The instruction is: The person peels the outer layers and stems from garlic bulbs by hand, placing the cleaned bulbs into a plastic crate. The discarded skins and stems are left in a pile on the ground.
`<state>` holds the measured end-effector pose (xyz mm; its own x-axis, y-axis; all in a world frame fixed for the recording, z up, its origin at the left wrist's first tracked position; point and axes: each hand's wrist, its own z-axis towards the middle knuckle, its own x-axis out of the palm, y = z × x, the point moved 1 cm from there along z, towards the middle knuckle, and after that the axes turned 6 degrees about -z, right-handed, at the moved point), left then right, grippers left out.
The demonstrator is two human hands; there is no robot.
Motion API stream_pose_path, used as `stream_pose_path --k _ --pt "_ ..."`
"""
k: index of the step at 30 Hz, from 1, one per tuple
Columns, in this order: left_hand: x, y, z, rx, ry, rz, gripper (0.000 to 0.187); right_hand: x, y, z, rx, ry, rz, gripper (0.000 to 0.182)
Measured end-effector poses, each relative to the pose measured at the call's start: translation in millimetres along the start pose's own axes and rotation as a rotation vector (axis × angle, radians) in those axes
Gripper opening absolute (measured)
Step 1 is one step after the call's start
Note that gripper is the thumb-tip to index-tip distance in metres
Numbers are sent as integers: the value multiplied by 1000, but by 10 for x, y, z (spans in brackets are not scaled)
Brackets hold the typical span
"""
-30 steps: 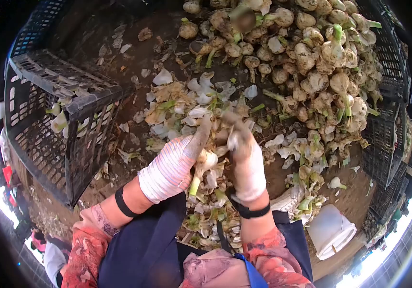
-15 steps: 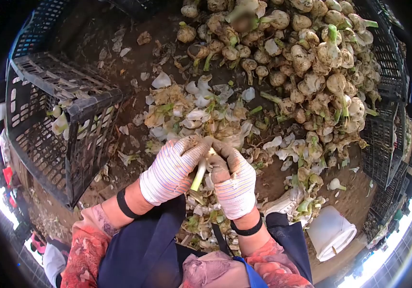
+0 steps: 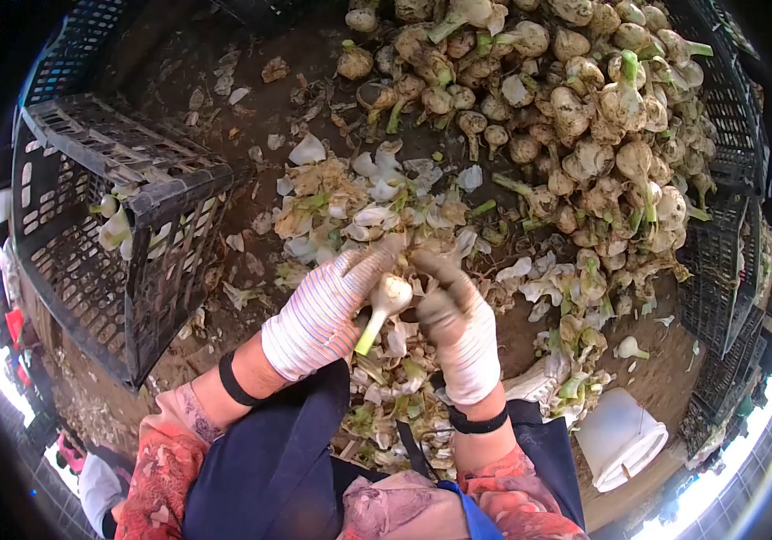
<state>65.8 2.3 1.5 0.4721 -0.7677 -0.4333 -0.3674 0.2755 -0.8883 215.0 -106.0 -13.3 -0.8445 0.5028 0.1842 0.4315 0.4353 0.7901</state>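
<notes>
A whitish garlic bulb (image 3: 392, 293) with a short green-tipped stem is held in my left hand (image 3: 327, 306), its stem pointing down and to the left. The glove on that hand is striped white with soiled fingers, and the fingers are closed on the bulb. Just right of the bulb is my right hand (image 3: 460, 328), in a similar glove, its fingers curled and blurred by motion. A small gap shows between it and the bulb. Loose peeled skins (image 3: 341, 198) lie on the ground beyond both hands.
A big heap of unpeeled garlic (image 3: 575, 117) rises at the upper right, against black crates (image 3: 719, 261). At left a tilted black crate (image 3: 134, 198) holds a few bulbs. A white bucket (image 3: 618, 436) lies near my right knee; one bulb (image 3: 630, 348) is on the ground.
My right hand has moved away from the bulb, to the right, leaving the bulb's round head exposed in my left hand. The view has shifted slightly.
</notes>
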Motion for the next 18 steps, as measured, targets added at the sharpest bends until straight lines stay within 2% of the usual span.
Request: stream_pose_path --k 2,3,5,6,8,9,11,12,13,15,16,17,18 --pt "15 7 -1 -2 11 17 80 7 128 5 -292 94 -590 48" --pt "22 1 -4 69 14 105 82 16 106 4 -446 56 -743 41" --pt "24 39 -17 138 15 194 83 50 47 12 -436 48 -699 30" --pt "23 96 -36 165 61 224 84 77 42 13 -437 50 -698 30" --pt "26 114 -62 191 111 254 84 103 24 8 -267 -2 -523 19" --pt "35 94 -73 230 97 266 83 106 27 25 -267 -3 -523 19" --pt "57 78 -80 275 89 276 82 93 -18 103 219 -29 -5 15" --pt "67 93 -80 272 83 225 78 50 -82 162 119 -11 -127 20" --pt "81 116 -76 270 77 172 75 4 -160 191 118 -16 -127 20" --pt "87 157 -54 235 85 116 77 -78 -247 225 57 -144 -270 20" --pt "62 140 -45 206 75 137 78 -108 -133 183 108 -130 -251 26" --pt "40 134 -35 177 65 159 79 -41 -75 139 47 -152 5 31" --pt "48 149 -35 177 65 162 79 -38 -1 48 114 -84 24 33"
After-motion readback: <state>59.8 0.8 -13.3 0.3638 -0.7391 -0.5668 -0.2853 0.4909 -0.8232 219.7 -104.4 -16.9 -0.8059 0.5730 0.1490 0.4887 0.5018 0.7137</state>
